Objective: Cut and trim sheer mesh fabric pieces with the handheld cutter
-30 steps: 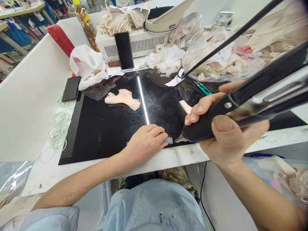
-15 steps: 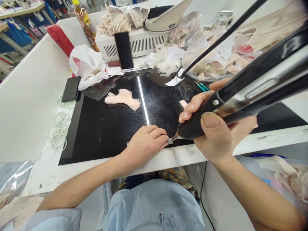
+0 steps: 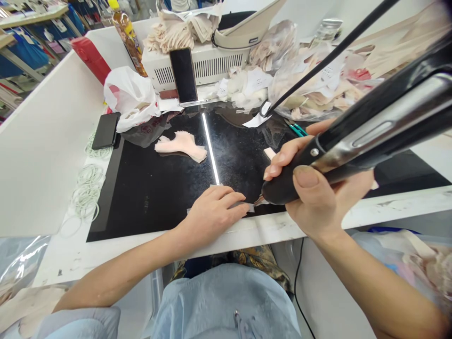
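My left hand point(image 3: 217, 209) lies flat near the front edge of the black glass surface point(image 3: 141, 188). Its fingers press on a thin greyish piece point(image 3: 250, 207), mostly hidden beneath them. To the right, my right hand point(image 3: 318, 195) is wrapped around a black and silver hand-held tool point(image 3: 353, 141), whose exact kind I cannot make out. The tool's rounded black end points down to the left, close to a small pinkish strip point(image 3: 260, 201) by my left fingertips. Farther back on the glass lies a stack of pale pink cut fabric pieces point(image 3: 181, 146).
A bright light strip point(image 3: 211, 148) crosses the glass. Behind stand a phone point(image 3: 183, 75), a white vented box point(image 3: 219, 63), a plastic bag point(image 3: 130, 99) and bagged fabric point(image 3: 318, 89). Rubber bands point(image 3: 84, 202) and a dark phone-like slab point(image 3: 106, 130) lie left. A black rod point(image 3: 328, 61) slants across the right.
My left fingers have spread slightly, showing a little more of the greyish piece. The right hand and its tool have stayed almost in place.
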{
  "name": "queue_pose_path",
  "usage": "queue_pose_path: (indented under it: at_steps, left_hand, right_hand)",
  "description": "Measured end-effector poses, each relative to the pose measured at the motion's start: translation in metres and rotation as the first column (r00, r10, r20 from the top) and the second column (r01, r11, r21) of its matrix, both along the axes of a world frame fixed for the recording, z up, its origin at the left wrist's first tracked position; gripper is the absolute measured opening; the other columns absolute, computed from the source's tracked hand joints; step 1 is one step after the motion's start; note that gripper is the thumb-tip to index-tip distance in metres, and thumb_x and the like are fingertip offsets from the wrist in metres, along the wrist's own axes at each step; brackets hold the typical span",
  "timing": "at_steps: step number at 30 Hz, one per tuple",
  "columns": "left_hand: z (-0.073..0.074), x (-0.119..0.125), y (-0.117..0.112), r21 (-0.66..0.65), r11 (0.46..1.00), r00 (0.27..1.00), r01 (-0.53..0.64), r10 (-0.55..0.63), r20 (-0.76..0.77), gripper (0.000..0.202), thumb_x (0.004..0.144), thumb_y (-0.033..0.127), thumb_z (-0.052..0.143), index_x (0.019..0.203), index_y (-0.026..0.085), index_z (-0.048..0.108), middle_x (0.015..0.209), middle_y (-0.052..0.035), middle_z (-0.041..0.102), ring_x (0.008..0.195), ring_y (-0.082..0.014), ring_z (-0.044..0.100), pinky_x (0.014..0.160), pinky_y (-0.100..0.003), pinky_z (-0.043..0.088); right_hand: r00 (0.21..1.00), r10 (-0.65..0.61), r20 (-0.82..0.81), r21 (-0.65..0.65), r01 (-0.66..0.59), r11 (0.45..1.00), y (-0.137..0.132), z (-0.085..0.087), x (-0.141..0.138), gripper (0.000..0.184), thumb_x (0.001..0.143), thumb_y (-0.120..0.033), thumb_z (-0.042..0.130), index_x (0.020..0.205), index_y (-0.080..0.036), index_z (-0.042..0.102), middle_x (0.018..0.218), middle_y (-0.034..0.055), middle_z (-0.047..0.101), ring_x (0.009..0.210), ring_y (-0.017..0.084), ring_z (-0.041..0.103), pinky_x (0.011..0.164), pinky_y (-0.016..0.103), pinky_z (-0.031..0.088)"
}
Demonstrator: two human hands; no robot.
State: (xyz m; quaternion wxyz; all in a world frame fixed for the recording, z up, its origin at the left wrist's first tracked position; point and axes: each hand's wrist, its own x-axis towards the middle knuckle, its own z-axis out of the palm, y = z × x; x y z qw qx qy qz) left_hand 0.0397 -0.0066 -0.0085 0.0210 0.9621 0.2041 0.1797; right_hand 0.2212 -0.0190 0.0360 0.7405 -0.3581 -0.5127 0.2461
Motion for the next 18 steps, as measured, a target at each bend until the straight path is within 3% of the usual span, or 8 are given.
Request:
queue_pose_path:
  at_steps: [9, 14, 18]
  left_hand:
    - [-0.002, -0.0003, -0.0012, 0.004, 1.0, 1.0, 0.001, -0.001, 0.006, 0.019, 0.1, 0.021, 0.057, 0.115, 0.022, 0.069, 0.122, -0.0015, 0.071, 0.11, -0.0211, 0.061, 0.093, -0.036, 0.048]
    - [-0.0023, -0.0007, -0.0017, 0.007, 1.0, 1.0, 0.005, -0.005, 0.003, 0.02, 0.102, 0.021, 0.054, 0.114, 0.022, 0.07, 0.122, -0.0009, 0.071, 0.111, -0.0218, 0.061, 0.092, -0.037, 0.048]
    - [-0.0023, -0.0027, -0.0009, 0.01, 1.0, 1.0, 0.012, -0.011, -0.01, 0.021, 0.102, 0.02, 0.053, 0.115, 0.022, 0.07, 0.124, -0.0015, 0.07, 0.111, -0.0219, 0.061, 0.093, -0.037, 0.048]
  right_hand:
    - [0.999, 0.032, -0.025, 0.026, -0.031, 0.999, 0.0002, 0.0011, 0.0011, 0.037, 0.074, -0.036, 0.081, 0.108, -0.034, 0.065, 0.078, -0.0023, 0.065, 0.052, 0.015, 0.056, 0.047, 0.032, 0.048]
    - [0.997, 0.066, -0.038, 0.066, -0.063, 0.996, 0.0005, 0.0006, 0.0004, 0.033, 0.078, -0.025, 0.077, 0.107, -0.035, 0.064, 0.077, -0.0035, 0.065, 0.053, 0.014, 0.059, 0.047, 0.03, 0.05]
    - [0.997, 0.06, -0.056, 0.062, -0.056, 0.996, -0.0005, 0.0018, 0.0017, 0.034, 0.077, -0.029, 0.08, 0.108, -0.032, 0.067, 0.076, -0.0026, 0.064, 0.053, 0.014, 0.059, 0.047, 0.03, 0.05]
